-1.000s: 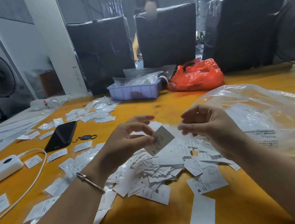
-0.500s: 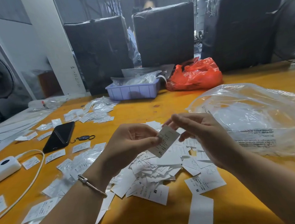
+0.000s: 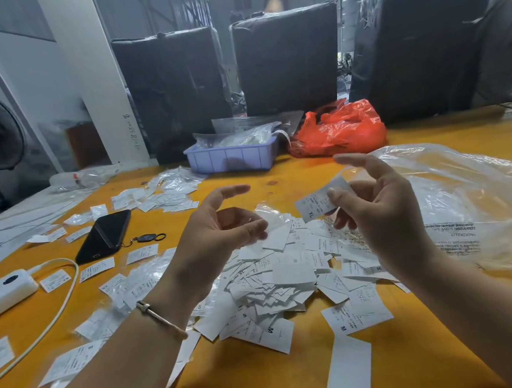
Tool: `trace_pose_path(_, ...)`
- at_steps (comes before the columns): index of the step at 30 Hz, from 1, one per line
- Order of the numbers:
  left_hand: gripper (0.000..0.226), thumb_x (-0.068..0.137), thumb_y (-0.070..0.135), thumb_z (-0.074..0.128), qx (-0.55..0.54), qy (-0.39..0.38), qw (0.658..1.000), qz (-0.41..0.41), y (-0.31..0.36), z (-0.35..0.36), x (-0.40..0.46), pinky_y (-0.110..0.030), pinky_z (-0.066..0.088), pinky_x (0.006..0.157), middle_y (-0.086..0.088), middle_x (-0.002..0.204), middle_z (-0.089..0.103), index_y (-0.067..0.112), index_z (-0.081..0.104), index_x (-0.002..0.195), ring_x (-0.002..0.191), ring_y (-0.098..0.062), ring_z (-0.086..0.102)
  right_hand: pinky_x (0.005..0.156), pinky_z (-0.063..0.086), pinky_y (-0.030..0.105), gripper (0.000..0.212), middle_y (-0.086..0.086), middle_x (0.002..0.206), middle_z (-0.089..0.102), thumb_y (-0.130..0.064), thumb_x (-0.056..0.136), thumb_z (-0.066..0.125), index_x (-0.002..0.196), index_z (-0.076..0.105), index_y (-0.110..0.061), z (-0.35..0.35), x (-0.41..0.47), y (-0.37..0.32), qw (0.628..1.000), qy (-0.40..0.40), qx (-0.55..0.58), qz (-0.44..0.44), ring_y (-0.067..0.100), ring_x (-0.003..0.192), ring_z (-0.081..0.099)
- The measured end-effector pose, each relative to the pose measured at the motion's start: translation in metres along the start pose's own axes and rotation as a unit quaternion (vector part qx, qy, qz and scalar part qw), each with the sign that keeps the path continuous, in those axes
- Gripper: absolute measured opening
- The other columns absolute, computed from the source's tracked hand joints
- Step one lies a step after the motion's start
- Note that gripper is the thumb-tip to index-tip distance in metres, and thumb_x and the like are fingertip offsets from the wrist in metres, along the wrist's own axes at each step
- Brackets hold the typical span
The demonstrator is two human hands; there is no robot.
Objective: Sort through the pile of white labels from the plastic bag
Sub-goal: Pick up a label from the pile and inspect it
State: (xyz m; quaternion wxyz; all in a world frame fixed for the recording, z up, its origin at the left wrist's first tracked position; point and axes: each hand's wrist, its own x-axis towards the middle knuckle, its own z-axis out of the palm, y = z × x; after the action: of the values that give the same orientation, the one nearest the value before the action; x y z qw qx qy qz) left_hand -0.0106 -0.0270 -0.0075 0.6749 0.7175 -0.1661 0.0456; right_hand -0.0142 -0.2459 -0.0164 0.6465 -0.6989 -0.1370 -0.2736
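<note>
A loose pile of white labels (image 3: 283, 280) printed with size letters lies on the yellow table in front of me. My right hand (image 3: 372, 212) is raised above the pile and pinches one label marked XL (image 3: 313, 203) between thumb and fingers. My left hand (image 3: 221, 230) hovers above the pile's left side with relaxed, half-curled fingers and holds nothing. A large clear plastic bag (image 3: 463, 202) lies crumpled to the right, just behind my right hand.
Sorted labels (image 3: 166, 194) lie at the back left. A black phone (image 3: 104, 234) with a key ring, a white power bank (image 3: 2, 290) with cable, a purple tray (image 3: 230, 157), a red bag (image 3: 340, 130) and black wrapped bundles (image 3: 287, 59) surround the work area.
The label passed from my left hand to my right hand. The hands moved apart, the right one lifting the label up and to the right.
</note>
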Motion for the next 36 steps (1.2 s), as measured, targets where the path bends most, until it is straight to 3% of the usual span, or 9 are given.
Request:
trace_pose_path(5,0.059,0.068,0.019,0.080,-0.018,-0.036,0.999,0.012,0.000,0.004,-0.001,-0.024,0.057,0.071,-0.010,0.086,0.076,0.019,0.058,0.123,0.081,-0.023,0.073,0.051,0.047,0.021,0.025,0.005,0.073,0.072,0.002,0.089,0.054,0.094,0.075,-0.010,0.007,-0.003,0.001,0.984,-0.128,-0.119,0.005,0.008,0.056,0.063)
trace_pose_path(8,0.050,0.068,0.026,0.080,0.001,-0.036,0.999,0.027,0.001,0.006,-0.003,-0.022,0.057,0.073,-0.007,0.090,0.077,0.020,0.065,0.115,0.085,-0.019,0.074,0.056,0.045,0.019,0.024,0.004,0.072,0.072,-0.028,0.090,0.062,0.082,0.075,-0.010,0.011,-0.007,-0.004,0.970,-0.235,-0.062,0.023,0.014,0.063,0.064)
trace_pose_path(10,0.045,0.066,0.029,0.079,0.008,-0.033,0.999,0.030,0.001,0.006,-0.004,-0.020,0.056,0.071,-0.005,0.090,0.078,0.019,0.068,0.109,0.085,-0.016,0.074,0.055,0.046,0.016,0.023,-0.002,0.068,0.071,-0.036,0.079,0.066,0.080,0.075,-0.016,0.011,-0.008,-0.006,0.971,-0.233,-0.046,-0.005,0.011,0.061,0.063)
trace_pose_path(14,0.041,0.065,0.027,0.080,0.030,-0.061,0.998,0.001,0.000,0.006,-0.003,-0.022,0.057,0.071,-0.007,0.091,0.078,0.015,0.071,0.103,0.087,-0.017,0.074,0.052,0.046,0.018,0.014,0.000,0.064,0.069,-0.021,0.081,0.072,0.080,0.077,-0.008,0.009,-0.007,-0.005,0.977,-0.193,-0.075,-0.054,0.009,0.056,0.061)
trace_pose_path(19,0.027,0.070,0.023,0.076,0.039,-0.043,0.998,0.017,-0.001,0.004,-0.003,-0.024,0.058,0.067,-0.007,0.081,0.077,0.007,0.071,0.091,0.076,-0.016,0.074,0.056,0.053,0.024,0.026,-0.007,0.072,0.073,-0.043,0.075,0.070,0.081,0.076,-0.018,0.010,-0.010,-0.014,0.964,-0.230,-0.104,-0.087,0.007,0.064,0.067)
trace_pose_path(23,0.025,0.077,0.022,0.073,0.045,-0.078,0.996,0.006,0.000,0.003,-0.003,-0.029,0.058,0.074,-0.011,0.088,0.077,0.002,0.066,0.091,0.085,-0.023,0.075,0.054,0.052,0.031,0.002,-0.002,0.066,0.071,-0.018,0.077,0.076,0.076,0.075,-0.018,0.010,-0.010,-0.011,0.975,-0.190,-0.084,-0.081,0.015,0.058,0.064)
trace_pose_path(29,0.030,0.078,0.031,0.073,0.120,-0.128,0.984,-0.005,0.000,0.005,-0.005,-0.028,0.057,0.067,-0.007,0.085,0.077,0.005,0.073,0.093,0.076,-0.022,0.074,0.053,0.049,0.021,0.007,-0.005,0.063,0.069,-0.009,0.077,0.078,0.072,0.074,-0.012,0.007,-0.007,-0.011,0.957,-0.229,-0.158,-0.083,0.007,0.055,0.062)
trace_pose_path(32,0.027,0.075,0.027,0.073,0.107,-0.100,0.989,0.009,-0.001,0.005,-0.005,-0.027,0.057,0.062,-0.010,0.080,0.077,0.005,0.076,0.089,0.071,-0.024,0.074,0.057,0.052,0.030,0.010,-0.007,0.070,0.070,-0.004,0.079,0.073,0.079,0.075,-0.014,0.004,-0.006,-0.015,0.969,-0.138,-0.170,-0.114,0.011,0.060,0.063)
trace_pose_path(36,0.022,0.073,0.024,0.073,0.105,-0.072,0.991,0.051,-0.001,0.004,-0.005,-0.031,0.059,0.062,-0.009,0.079,0.077,0.007,0.075,0.087,0.071,-0.025,0.075,0.068,0.058,0.024,0.040,-0.003,0.102,0.070,0.000,0.084,0.069,0.117,0.063,-0.021,-0.003,-0.002,-0.025,0.973,0.048,-0.126,-0.187,0.012,0.082,0.069)
